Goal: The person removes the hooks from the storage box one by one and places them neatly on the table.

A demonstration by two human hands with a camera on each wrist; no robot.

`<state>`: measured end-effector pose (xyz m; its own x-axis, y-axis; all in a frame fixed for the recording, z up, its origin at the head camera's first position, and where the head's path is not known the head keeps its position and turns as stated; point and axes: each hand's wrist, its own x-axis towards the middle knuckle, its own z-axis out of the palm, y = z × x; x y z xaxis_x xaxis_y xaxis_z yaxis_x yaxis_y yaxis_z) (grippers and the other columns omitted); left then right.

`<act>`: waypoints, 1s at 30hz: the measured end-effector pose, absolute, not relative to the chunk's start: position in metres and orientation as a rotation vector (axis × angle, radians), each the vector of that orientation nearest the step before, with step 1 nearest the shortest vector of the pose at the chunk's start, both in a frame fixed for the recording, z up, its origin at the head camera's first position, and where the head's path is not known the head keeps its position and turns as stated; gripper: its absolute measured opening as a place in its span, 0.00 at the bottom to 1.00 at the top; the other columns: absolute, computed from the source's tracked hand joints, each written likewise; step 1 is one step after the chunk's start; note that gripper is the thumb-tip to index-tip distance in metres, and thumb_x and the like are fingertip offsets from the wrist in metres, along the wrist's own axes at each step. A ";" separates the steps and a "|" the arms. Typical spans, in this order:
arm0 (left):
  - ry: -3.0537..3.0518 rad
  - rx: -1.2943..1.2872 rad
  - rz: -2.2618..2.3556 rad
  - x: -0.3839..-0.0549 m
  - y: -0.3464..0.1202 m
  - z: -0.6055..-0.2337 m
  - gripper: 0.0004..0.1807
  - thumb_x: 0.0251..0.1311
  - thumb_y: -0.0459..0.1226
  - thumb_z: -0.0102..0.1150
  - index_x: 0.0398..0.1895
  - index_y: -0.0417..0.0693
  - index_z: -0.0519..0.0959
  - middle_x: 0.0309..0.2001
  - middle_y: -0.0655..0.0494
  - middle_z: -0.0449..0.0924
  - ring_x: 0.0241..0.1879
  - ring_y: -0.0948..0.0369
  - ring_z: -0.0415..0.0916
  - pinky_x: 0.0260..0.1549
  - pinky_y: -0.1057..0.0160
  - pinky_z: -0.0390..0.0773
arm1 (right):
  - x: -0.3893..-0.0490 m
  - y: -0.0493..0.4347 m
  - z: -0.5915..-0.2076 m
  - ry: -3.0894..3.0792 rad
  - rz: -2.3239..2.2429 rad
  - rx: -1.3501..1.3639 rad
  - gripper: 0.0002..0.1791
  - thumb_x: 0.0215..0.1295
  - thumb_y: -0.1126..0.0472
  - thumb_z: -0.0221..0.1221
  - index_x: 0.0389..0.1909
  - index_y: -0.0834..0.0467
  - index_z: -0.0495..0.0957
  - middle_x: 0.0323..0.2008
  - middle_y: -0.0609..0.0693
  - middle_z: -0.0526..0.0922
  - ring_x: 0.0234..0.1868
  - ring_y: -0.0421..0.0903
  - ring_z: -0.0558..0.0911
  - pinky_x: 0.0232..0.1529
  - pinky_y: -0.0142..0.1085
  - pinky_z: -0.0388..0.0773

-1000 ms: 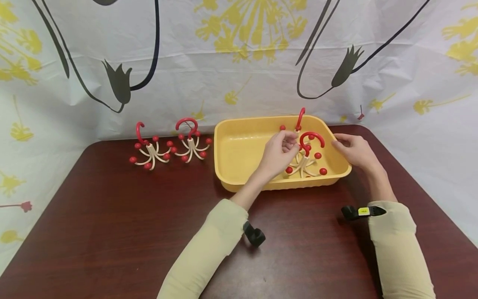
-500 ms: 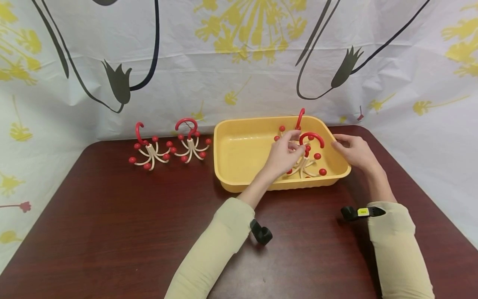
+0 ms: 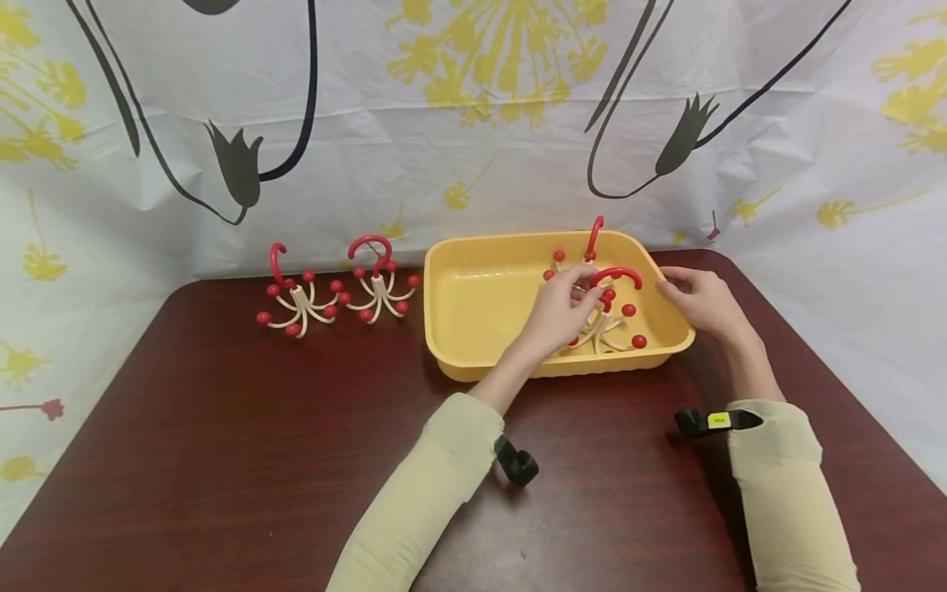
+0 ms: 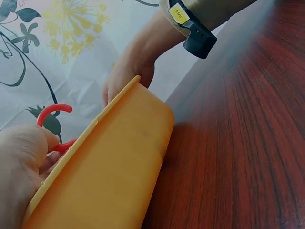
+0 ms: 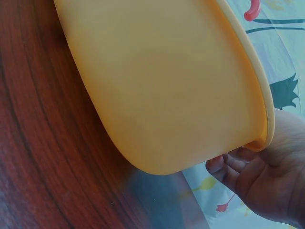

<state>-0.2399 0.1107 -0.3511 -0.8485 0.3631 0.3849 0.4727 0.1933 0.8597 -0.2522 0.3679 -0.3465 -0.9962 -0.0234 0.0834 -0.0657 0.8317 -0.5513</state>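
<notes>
Closest to us, a pale left sleeve (image 3: 422, 485) and right sleeve (image 3: 777, 493) reach over the dark red-brown table (image 3: 222, 444). We see the left hand (image 3: 558, 311) pinching the front hanger (image 3: 602, 325), apparently at the base of its red hook, though the fingertips are partly hidden. That ball-tipped hanger sits in the right half of the yellow tray (image 3: 481, 304), whose right rim the right hand (image 3: 706, 304) grips. Just behind it in the tray we spot the rear hanger (image 3: 594, 240); left of the tray stand two matching hangers, the outer one (image 3: 299, 300) and the inner one (image 3: 379, 288), before a flower-printed white sheet (image 3: 333, 189).
</notes>
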 end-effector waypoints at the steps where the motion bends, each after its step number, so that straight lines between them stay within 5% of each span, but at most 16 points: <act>1: -2.351 -0.828 -1.750 -0.240 0.110 -0.351 0.14 0.71 0.32 0.58 0.56 0.37 0.79 0.48 0.47 0.82 0.41 0.61 0.80 0.42 0.76 0.77 | -0.252 0.368 -0.347 -2.936 0.886 0.072 0.31 0.76 0.46 0.53 0.68 0.65 0.71 0.54 0.69 0.80 0.42 0.54 0.80 0.39 0.35 0.75; 9: -2.290 -0.819 -1.775 -0.241 0.109 -0.351 0.08 0.69 0.30 0.60 0.48 0.35 0.81 0.45 0.46 0.84 0.38 0.62 0.83 0.40 0.77 0.79 | -0.255 0.368 -0.347 -2.939 0.896 0.071 0.32 0.76 0.46 0.53 0.68 0.65 0.71 0.54 0.69 0.80 0.41 0.53 0.81 0.37 0.33 0.75; 30: -2.029 -0.945 -1.665 -0.226 0.097 -0.327 0.09 0.68 0.28 0.60 0.47 0.31 0.81 0.42 0.44 0.80 0.39 0.59 0.80 0.42 0.76 0.79 | -0.252 0.370 -0.347 -2.945 0.905 0.058 0.31 0.77 0.46 0.52 0.69 0.66 0.70 0.54 0.69 0.80 0.41 0.54 0.79 0.35 0.33 0.74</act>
